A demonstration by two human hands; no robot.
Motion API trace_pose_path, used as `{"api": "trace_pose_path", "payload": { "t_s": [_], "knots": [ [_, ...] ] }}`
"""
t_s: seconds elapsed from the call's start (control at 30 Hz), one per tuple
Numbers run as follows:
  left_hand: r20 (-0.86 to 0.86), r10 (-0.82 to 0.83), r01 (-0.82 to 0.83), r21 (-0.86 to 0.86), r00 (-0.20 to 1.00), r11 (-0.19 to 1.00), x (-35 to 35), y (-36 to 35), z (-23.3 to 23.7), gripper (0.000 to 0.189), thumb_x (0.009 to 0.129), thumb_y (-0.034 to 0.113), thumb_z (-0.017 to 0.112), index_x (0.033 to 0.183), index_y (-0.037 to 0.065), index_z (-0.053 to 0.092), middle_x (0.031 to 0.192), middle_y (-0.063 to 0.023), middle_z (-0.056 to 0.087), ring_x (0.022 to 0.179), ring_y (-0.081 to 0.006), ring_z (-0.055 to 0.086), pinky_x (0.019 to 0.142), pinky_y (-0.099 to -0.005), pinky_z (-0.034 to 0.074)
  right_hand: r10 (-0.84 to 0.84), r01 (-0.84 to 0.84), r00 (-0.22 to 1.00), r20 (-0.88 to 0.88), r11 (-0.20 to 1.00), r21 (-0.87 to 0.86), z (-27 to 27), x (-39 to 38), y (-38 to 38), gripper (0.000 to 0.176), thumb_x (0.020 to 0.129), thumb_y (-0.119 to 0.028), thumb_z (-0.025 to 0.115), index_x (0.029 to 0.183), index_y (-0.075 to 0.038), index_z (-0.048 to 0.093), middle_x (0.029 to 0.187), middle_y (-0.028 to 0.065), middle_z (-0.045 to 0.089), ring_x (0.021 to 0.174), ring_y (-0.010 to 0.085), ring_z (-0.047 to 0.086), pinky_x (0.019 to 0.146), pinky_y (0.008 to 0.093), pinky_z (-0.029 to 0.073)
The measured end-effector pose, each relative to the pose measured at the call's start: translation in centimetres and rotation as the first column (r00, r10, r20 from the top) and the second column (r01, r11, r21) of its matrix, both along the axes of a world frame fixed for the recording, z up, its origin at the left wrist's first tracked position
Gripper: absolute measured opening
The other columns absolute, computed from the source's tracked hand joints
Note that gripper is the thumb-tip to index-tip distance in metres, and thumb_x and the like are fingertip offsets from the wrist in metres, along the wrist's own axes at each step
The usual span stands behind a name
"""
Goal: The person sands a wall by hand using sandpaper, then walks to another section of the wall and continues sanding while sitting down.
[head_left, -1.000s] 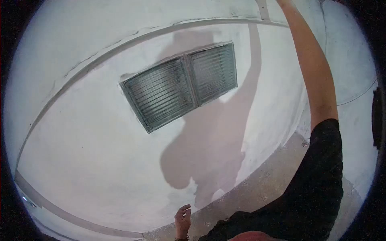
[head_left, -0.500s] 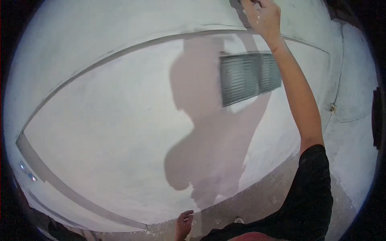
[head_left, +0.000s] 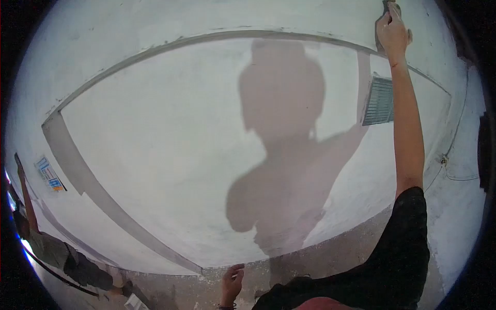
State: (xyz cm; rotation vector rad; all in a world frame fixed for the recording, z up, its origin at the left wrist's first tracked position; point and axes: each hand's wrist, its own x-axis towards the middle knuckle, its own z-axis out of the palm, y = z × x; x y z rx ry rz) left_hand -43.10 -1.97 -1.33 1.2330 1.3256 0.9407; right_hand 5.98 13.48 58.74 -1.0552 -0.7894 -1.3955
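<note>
My right hand [head_left: 392, 35] is raised at the top right, its fingers closed around a small dark tool [head_left: 386, 7] held against the pale upper wall [head_left: 232, 14]; the tool's full shape cannot be made out. Low in the view, my left hand [head_left: 232, 283] hangs with its fingers curled, and whatever it may hold is hidden. Below the raised hand, a slatted vent [head_left: 380, 101] is set in the white wall panel [head_left: 155, 155], partly covered by my forearm. My shadow falls across the panel.
At the far left another person [head_left: 57, 250] reaches an arm up the wall. A printed sign [head_left: 50, 174] hangs near them, and a white object [head_left: 135, 303] stands on the floor. A cable [head_left: 457, 129] runs down the right wall.
My view has turned left, bringing the other person and the whole sign into sight. My right hand and the vent now appear farther right. My left hand stays low.
</note>
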Motion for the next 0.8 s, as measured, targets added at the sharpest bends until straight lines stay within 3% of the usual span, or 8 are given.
{"api": "trace_pose_path", "payload": {
  "t_s": [0.1, 0.23, 0.3, 0.4, 0.5, 0.63, 0.7, 0.8],
  "knots": [
    [0.002, 0.012, -0.012, -0.025, 1.0, 1.0, -1.0, 0.2, 1.7, 0.028, 0.098, 0.018, 0.061, 0.122, 0.003, 0.067, 0.116, -0.011, 0.071, 0.106, -0.0209, 0.067, 0.089, -0.0347, 0.054, 0.104, -0.102, 0.945, 0.311, 0.995, -0.022, 0.6, -0.2, 0.9, 0.041, 0.096, -0.016, 0.052, 0.133, 0.003, 0.056, 0.136, 0.0293, 0.056, 0.133, 0.0422, 0.049, 0.111, 0.0458, 0.039],
    [0.045, 0.01, -0.011, 0.027, 0.999, 1.0, -2.0, 0.9, -0.9, 0.028, 0.098, 0.017, 0.061, 0.121, 0.001, 0.067, 0.113, -0.0101, 0.071, 0.104, -0.02, 0.067, 0.088, -0.0333, 0.053, 0.098, -0.118, 0.951, 0.294, 0.992, 0.052, 1.4, -1.1, 2.1, 0.041, 0.096, -0.019, 0.054, 0.129, 0.006, 0.057, 0.135, 0.0314, 0.055, 0.129, 0.0439, 0.052, 0.108, 0.0426, 0.043],
    [-0.005, -0.033, 0.033, 0.007, 0.999, 0.999, -2.3, 1.6, -0.5, 0.028, 0.098, 0.017, 0.062, 0.12, 0.001, 0.068, 0.113, -0.0094, 0.071, 0.104, -0.0189, 0.066, 0.088, -0.0324, 0.053, 0.302, -0.303, 0.953, 0.028, 0.947, 0.111, 2.3, -2.6, 1.8, 0.038, 0.097, -0.022, 0.053, 0.121, 0.008, 0.057, 0.123, 0.0329, 0.061, 0.118, 0.0461, 0.059, 0.101, 0.0447, 0.048],
    [0.045, -0.041, 0.038, 0.068, 0.998, 0.997, -3.0, 1.5, -0.3, 0.027, 0.098, 0.017, 0.062, 0.12, 0.002, 0.068, 0.11, -0.0098, 0.072, 0.099, -0.0181, 0.067, 0.084, -0.0327, 0.054, 0.225, -0.242, 0.955, -0.192, 0.968, -0.072, 3.7, -2.2, 0.5, 0.038, 0.099, -0.024, 0.052, 0.119, 0.008, 0.056, 0.113, 0.0305, 0.066, 0.107, 0.0475, 0.064, 0.092, 0.0479, 0.051],
    [0.033, -0.001, 0.0, 0.035, 0.999, 0.999, -3.2, 1.0, 0.5, 0.027, 0.098, 0.017, 0.062, 0.12, 0.002, 0.067, 0.109, -0.011, 0.072, 0.097, -0.0185, 0.068, 0.083, -0.0323, 0.054, 0.203, -0.2, 0.964, -0.174, 0.979, 0.034, 3.7, -1.2, 1.7, 0.036, 0.1, -0.025, 0.051, 0.114, 0.007, 0.059, 0.107, 0.0293, 0.069, 0.1, 0.0478, 0.066, 0.086, 0.0499, 0.052],
    [-0.006, -0.012, 0.012, 0.039, 1.0, 0.999, -3.7, 0.6, -0.7, 0.027, 0.097, 0.016, 0.063, 0.119, 0.001, 0.066, 0.107, -0.0119, 0.072, 0.097, -0.0201, 0.068, 0.084, -0.0323, 0.054, 0.322, -0.353, 0.912, 0.254, 0.932, 0.088, 1.0, -6.4, 3.1, 0.039, 0.102, -0.02, 0.046, 0.124, 0.009, 0.059, 0.128, 0.0294, 0.062, 0.124, 0.0403, 0.058, 0.104, 0.0408, 0.046],
    [0.037, -0.082, 0.08, 0.06, 0.996, 0.995, -3.6, 0.4, -1.2, 0.035, 0.099, 0.021, 0.058, 0.128, 0.001, 0.063, 0.119, -0.0153, 0.069, 0.109, -0.0243, 0.065, 0.094, -0.0389, 0.051, 0.337, -0.271, 0.792, 0.509, 0.941, -0.202, -1.7, -11.7, 0.7, 0.044, 0.103, -0.021, 0.046, 0.133, 0.009, 0.054, 0.133, 0.0286, 0.059, 0.13, 0.037, 0.055, 0.111, 0.0364, 0.039],
    [-0.047, -0.144, 0.148, 0.087, 0.988, 0.985, -4.2, 0.5, -1.3, 0.034, 0.099, 0.019, 0.057, 0.129, 0.002, 0.062, 0.12, -0.0146, 0.069, 0.109, -0.0246, 0.065, 0.093, -0.0372, 0.052, 0.552, -0.462, 0.771, 0.318, 0.828, -0.319, -3.7, -13.4, -1.0, 0.042, 0.102, -0.019, 0.046, 0.13, 0.009, 0.057, 0.134, 0.0284, 0.059, 0.129, 0.0378, 0.055, 0.11, 0.0357, 0.04]
  ]
}}
